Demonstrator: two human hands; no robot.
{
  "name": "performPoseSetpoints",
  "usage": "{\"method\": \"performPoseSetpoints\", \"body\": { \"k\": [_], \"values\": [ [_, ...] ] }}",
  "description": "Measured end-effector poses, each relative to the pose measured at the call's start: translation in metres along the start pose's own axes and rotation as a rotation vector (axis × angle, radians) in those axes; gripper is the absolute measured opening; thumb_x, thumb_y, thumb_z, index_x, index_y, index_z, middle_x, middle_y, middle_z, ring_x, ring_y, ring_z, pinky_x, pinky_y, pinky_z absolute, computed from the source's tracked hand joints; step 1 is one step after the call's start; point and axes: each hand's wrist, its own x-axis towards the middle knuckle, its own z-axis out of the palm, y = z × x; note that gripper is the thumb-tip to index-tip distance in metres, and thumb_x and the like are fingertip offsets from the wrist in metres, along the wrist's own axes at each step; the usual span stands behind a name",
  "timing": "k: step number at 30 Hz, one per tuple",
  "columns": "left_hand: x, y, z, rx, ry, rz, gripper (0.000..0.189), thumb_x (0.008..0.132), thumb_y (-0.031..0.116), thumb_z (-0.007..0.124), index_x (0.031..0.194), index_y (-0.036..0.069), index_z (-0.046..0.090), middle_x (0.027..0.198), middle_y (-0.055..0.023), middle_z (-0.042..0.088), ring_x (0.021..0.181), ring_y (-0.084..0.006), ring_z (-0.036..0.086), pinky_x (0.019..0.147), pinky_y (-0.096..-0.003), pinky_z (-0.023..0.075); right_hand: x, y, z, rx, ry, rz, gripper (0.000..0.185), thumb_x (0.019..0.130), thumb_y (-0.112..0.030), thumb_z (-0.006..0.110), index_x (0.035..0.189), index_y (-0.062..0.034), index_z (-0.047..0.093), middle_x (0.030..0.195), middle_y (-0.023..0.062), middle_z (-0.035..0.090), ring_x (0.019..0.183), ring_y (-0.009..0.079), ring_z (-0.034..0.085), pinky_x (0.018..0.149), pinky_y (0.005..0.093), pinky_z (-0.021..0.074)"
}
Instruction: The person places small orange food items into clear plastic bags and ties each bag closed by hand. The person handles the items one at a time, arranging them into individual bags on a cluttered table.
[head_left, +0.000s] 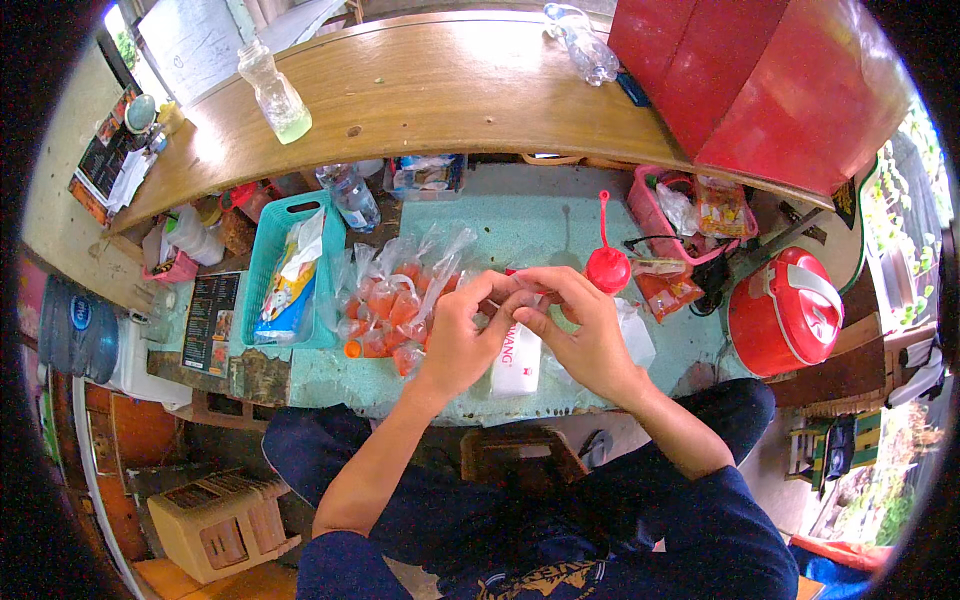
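Both my hands meet above the turquoise tabletop (465, 217), fingertips close together. My left hand (472, 330) and my right hand (577, 322) pinch something small and clear, perhaps thin plastic film, mostly hidden by the fingers. Below them lies a white plastic pack with red lettering (517, 364). To the left is a pile of small clear plastic bags of orange-red contents (394, 304), beside an orange cap (353, 349). Right of the hands, a red plastic ladle (607, 270) rests with its handle pointing away. A white plastic sheet (634, 334) lies partly behind my right hand.
A teal plastic basket (255, 307) with packets stands left, near a water bottle (351, 199). At right are a pink basket (649, 202), a packet of red contents (667, 291) and a red cooler jug (784, 315). A raised wooden shelf (450, 90) spans the far side.
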Motion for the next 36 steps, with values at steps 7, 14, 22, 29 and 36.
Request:
{"method": "performPoseSetpoints", "body": {
  "k": [7,14,22,29,36],
  "values": [
    [-0.002,0.002,-0.004,-0.225,-0.020,-0.267,0.023,0.097,0.024,0.064,0.093,0.001,0.064,0.080,-0.0017,0.066,0.074,-0.0057,0.060,0.064,-0.0228,0.0473,0.000,0.023,0.006,0.183,0.049,0.020,0.022,0.086,0.003,0.070,0.107,0.0025,0.064,0.106,0.0087,0.065,0.097,0.0130,0.063,0.084,0.0260,0.0522],
    [0.001,0.003,-0.002,-0.270,-0.012,-0.256,0.025,0.098,0.025,0.063,0.094,0.001,0.063,0.080,-0.0015,0.065,0.076,-0.0058,0.059,0.066,-0.0216,0.0474,-0.002,0.026,0.004,0.291,0.135,0.071,0.014,0.087,0.004,0.068,0.101,0.0039,0.065,0.107,0.0102,0.065,0.096,0.0139,0.063,0.084,0.0260,0.0524],
    [-0.001,0.006,0.001,-0.226,0.098,-0.232,0.013,0.094,0.013,0.065,0.096,0.001,0.061,0.081,-0.0019,0.065,0.073,-0.0073,0.061,0.063,-0.0241,0.0488,0.002,0.016,0.001,0.020,0.093,-0.101,0.024,0.086,-0.002,0.071,0.109,0.0035,0.063,0.113,0.0090,0.060,0.105,0.0154,0.060,0.087,0.0283,0.0513],
    [-0.002,0.002,0.006,0.177,0.169,0.090,0.014,0.088,0.010,0.070,0.094,0.000,0.063,0.082,-0.0089,0.065,0.068,-0.0163,0.063,0.059,-0.0283,0.0490,0.000,0.022,0.009,0.170,0.153,0.007,0.026,0.087,-0.002,0.069,0.112,0.0011,0.060,0.115,0.0084,0.054,0.110,0.0142,0.056,0.088,0.0277,0.0514],
    [-0.004,-0.002,0.011,0.298,0.138,0.275,0.013,0.081,0.005,0.071,0.092,0.002,0.064,0.084,-0.0104,0.065,0.074,-0.0221,0.064,0.064,-0.0326,0.0509,-0.004,0.029,0.011,0.004,0.231,0.115,0.013,0.092,-0.004,0.062,0.104,0.0018,0.062,0.093,0.0028,0.063,0.080,0.0091,0.061,0.070,0.0238,0.0520]
  ]
}}
